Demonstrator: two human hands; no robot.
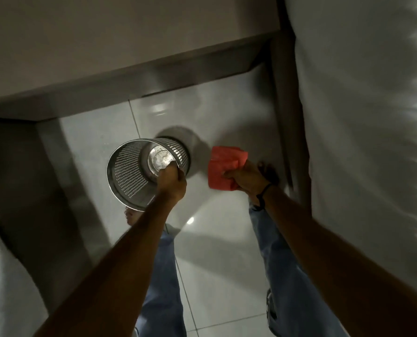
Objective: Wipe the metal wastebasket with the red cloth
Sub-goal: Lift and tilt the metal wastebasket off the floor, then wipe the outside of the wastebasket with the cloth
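A perforated metal wastebasket [127, 171] hangs tilted above the tiled floor, its open mouth turned toward me and its shiny bottom visible inside. My left hand [172, 182] grips its rim on the right side, fingers curled over the edge. To the right, apart from the basket, my right hand [247, 177] holds a folded red cloth [223, 166] that sticks out up and to the left of the fingers. A dark band sits on that wrist.
Glossy grey floor tiles [217, 239] lie below. A white bed or mattress [363, 117] fills the right side, with a dark frame edge [288, 132] along it. A wall with a skirting board [134, 79] runs across the back. My legs in blue jeans [282, 263] stand underneath.
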